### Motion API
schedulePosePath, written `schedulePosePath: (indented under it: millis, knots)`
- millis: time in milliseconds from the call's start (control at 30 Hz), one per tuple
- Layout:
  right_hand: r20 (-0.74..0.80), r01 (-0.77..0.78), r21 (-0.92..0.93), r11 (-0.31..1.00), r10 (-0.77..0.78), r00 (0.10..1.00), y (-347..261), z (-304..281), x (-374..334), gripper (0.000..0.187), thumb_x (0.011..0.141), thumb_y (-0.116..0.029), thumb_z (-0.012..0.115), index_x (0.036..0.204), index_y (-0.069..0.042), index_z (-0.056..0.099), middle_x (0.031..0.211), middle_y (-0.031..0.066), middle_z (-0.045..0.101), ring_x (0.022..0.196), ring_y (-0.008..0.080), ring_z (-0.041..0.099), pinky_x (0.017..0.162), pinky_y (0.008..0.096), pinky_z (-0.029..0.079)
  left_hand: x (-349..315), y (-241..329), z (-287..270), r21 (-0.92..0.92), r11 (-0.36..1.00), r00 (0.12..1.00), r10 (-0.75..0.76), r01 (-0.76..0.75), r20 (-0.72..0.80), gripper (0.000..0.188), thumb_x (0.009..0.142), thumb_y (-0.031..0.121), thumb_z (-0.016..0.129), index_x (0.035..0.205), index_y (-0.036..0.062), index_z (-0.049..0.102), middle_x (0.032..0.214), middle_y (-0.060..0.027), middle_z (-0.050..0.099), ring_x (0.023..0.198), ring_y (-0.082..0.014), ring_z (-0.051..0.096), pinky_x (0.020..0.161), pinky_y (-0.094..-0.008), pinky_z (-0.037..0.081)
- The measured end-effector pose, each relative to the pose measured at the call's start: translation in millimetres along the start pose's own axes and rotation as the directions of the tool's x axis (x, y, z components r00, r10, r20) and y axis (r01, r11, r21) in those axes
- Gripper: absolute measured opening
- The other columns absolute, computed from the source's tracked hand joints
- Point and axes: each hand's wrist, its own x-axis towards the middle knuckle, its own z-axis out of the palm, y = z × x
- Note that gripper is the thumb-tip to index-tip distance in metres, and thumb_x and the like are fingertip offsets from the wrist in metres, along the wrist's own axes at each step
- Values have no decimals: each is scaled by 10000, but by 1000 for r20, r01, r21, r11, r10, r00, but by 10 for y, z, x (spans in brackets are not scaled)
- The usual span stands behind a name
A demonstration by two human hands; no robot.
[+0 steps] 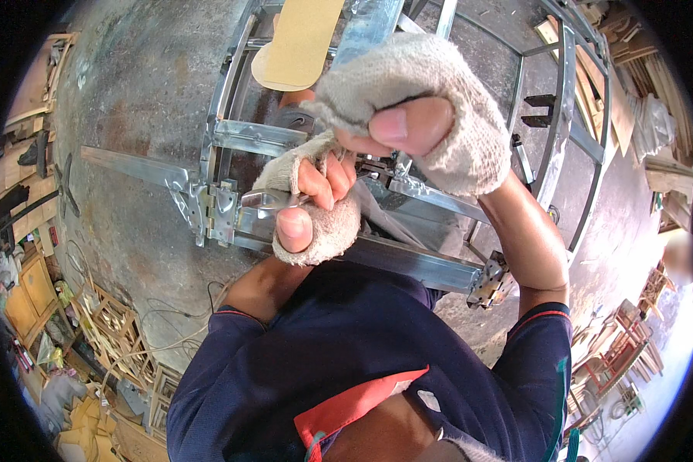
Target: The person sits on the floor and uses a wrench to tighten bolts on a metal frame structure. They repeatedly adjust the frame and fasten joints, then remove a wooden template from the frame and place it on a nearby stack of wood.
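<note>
My left hand [319, 204], in a pale knit glove with bare fingertips, is closed around a shiny metal wrench [263, 200]. The wrench's rounded end sticks out toward a hinged metal bracket [223, 212] on a steel frame [258, 137]. Higher up and nearer the camera, my right hand [423, 115] wears the same kind of glove. Its thumb presses against curled fingers, and whatever lies inside the fist is hidden. Both hands are above the frame, whose middle they partly cover.
A yellowish flat board [308, 38] with a rounded end lies across the frame's far part. Another bracket [489, 281] sits at the frame's near right corner. Wood scraps [119, 331] and cables are heaped at the left; more timber [627, 327] is piled at the right.
</note>
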Motion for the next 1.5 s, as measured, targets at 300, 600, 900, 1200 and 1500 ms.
schedulePosePath:
  millis: [300, 600, 900, 1200, 1500]
  knots:
    - [-17, -59, 20, 998, 60, 998, 37, 67, 78, 454, 905, -263, 758, 1232, 51, 735, 934, 76, 740, 809, 130, 639, 732, 272, 507, -25, 6, 6, -15, 999, 999, -34, 34, -23, 672, 926, 756, 653, 764, 121, 503, 709, -20, 469, 684, -177, 385, 701, -368, 325]
    - [121, 104, -212, 972, -79, 990, -131, 10, 48, 340, 949, -229, 734, 1160, 33, 782, 930, 96, 766, 854, 139, 704, 754, 313, 578, 1, 26, 122, 68, 997, 998, 46, -43, -35, 634, 976, 712, 620, 793, 115, 510, 714, -6, 453, 670, -151, 365, 631, -342, 292]
    - [55, 73, -3, 997, -73, 996, 50, 88, 38, 400, 1028, -279, 709, 1287, 27, 713, 1001, 73, 759, 866, 127, 691, 781, 295, 569, -48, -102, 6, -80, 996, 999, 46, -46, -6, 621, 973, 696, 633, 800, 113, 505, 699, -5, 450, 653, -146, 360, 625, -332, 280]
    - [19, 31, 54, 998, -32, 999, 83, 106, -22, 382, 1035, -298, 703, 1237, 24, 742, 1038, 79, 759, 888, 137, 692, 795, 301, 568, -31, -94, -79, -125, 991, 996, 48, -39, 71, 655, 964, 721, 622, 834, 82, 560, 753, -39, 496, 700, -171, 423, 663, -335, 354]
    - [182, 77, -66, 995, -63, 981, -53, -96, -110, 325, 1005, -262, 695, 1156, 17, 766, 1066, 118, 765, 989, 229, 713, 904, 360, 557, 80, 276, -27, -40, 981, 974, -185, 192, 133, 347, 911, 338, 780, 799, 100, 555, 777, -35, 547, 697, -182, 473, 658, -356, 390]
